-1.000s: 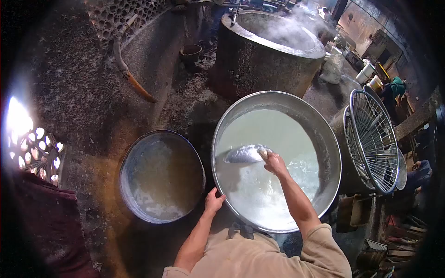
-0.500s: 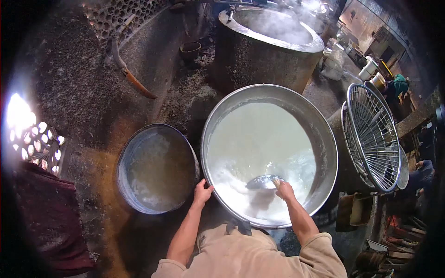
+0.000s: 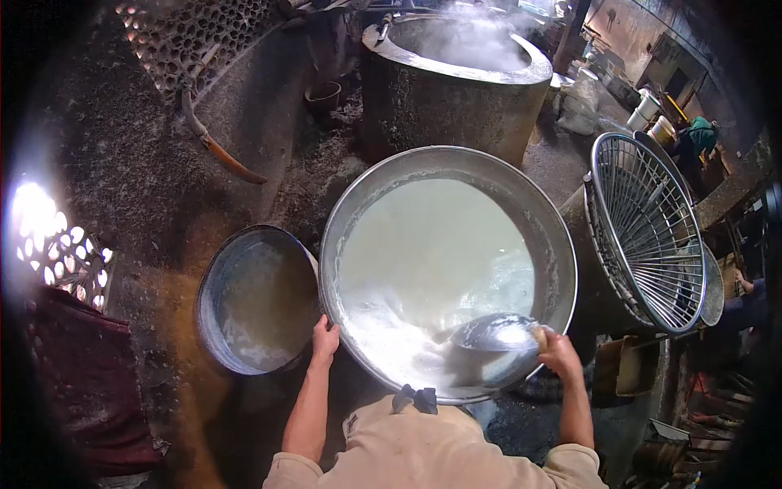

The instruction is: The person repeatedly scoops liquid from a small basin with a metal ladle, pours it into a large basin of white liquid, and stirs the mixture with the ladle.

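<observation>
A large round metal basin (image 3: 562, 244) holds a milky white liquid (image 3: 432, 244) with froth along its near side. My left hand (image 3: 325, 340) grips the basin's left rim, fingers closed on the edge. Over the near right part of the basin, my right hand (image 3: 560, 355) is closed round the short, pale handle of a shallow metal scoop (image 3: 493, 332). The scoop's bowl lies tilted at the liquid's surface, pointing left; whether its lower edge is under the liquid is hard to tell.
Left of the basin stands a smaller metal tub (image 3: 213, 285) with cloudy liquid. A steaming round vat (image 3: 448, 106) is behind. To the right, a wire basket (image 3: 648, 236) leans over a container. Another person (image 3: 702, 137) is bent over at the far right.
My right hand has moved right and raised the scoop, showing more of its bowl. My left hand stays at the basin's left rim. The whole view has shifted slightly.
</observation>
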`<state>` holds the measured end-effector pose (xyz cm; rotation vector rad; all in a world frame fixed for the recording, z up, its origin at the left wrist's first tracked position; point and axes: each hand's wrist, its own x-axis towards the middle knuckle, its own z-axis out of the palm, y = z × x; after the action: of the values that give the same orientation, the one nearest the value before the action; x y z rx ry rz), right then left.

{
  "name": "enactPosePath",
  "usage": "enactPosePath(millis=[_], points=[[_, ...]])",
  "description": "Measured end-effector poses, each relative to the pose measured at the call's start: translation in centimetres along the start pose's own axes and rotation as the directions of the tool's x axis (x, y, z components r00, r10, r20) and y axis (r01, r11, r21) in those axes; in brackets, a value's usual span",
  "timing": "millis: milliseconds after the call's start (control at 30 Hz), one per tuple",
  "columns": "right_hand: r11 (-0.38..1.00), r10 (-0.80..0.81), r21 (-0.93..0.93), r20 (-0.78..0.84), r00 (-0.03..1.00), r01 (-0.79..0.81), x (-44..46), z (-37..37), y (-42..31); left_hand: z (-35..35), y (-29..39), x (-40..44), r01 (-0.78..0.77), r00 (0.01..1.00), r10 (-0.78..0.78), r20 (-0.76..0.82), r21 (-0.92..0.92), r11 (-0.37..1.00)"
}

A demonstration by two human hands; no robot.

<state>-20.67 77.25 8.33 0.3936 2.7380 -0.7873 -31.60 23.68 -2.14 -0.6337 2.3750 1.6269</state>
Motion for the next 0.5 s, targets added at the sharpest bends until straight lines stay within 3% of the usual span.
enactPosePath(millis=[67, 100, 167, 233, 300, 333, 367, 433, 500], points=[[0.984, 0.075, 0.166, -0.034, 0.997, -0.068, -0.1, -4.2, -2.8, 0.7, -1.3, 0.6, -0.040, 0.998, 0.039, -0.054, -0.004, 0.999], [0.980, 0.132, 0.155, -0.022, 0.991, -0.127, 0.1, -5.9, -4.4, 0.8, -1.9, 0.9, -0.079, 0.992, 0.078, -0.103, -0.005, 0.997], [1.000, -0.004, 0.014, -0.246, 0.969, 0.008, 4.1, -3.8, -0.1, 0.8, -1.3, 0.7, -0.052, 0.994, 0.054, -0.099, 0.025, 0.998], [0.996, 0.076, 0.067, -0.391, 0.917, -0.054, 7.4, -1.8, -0.6, 0.7, -0.2, -0.1, -0.052, 0.996, 0.052, -0.073, 0.004, 0.999], [0.984, 0.163, 0.006, -0.401, 0.902, -0.175, 11.2, 1.0, 0.4, 0.7, -0.6, 0.1, -0.058, 0.996, 0.058, -0.062, 0.003, 0.998], [0.988, 0.122, -0.038, -0.383, 0.916, -0.147, 12.8, 2.3, 1.4, 0.7, -0.7, 0.2, -0.063, 0.997, 0.063, -0.054, 0.002, 0.998], [0.995, 0.096, 0.059, -0.301, 0.949, -0.082, 13.3, 3.1, 1.6, 0.6, -0.8, 0.1, -0.064, 0.996, 0.064, -0.058, -0.001, 0.998], [0.976, 0.181, 0.156, -0.177, 0.967, -0.154, 15.7, 7.3, 4.2, 0.7, -0.6, 0.1, -0.080, 0.994, 0.080, -0.077, 0.004, 0.997], [0.950, 0.174, 0.278, -0.092, 0.980, -0.142, 13.8, 8.0, 1.0, 0.7, -1.0, 0.6, -0.067, 0.994, 0.067, -0.082, 0.007, 0.998]])
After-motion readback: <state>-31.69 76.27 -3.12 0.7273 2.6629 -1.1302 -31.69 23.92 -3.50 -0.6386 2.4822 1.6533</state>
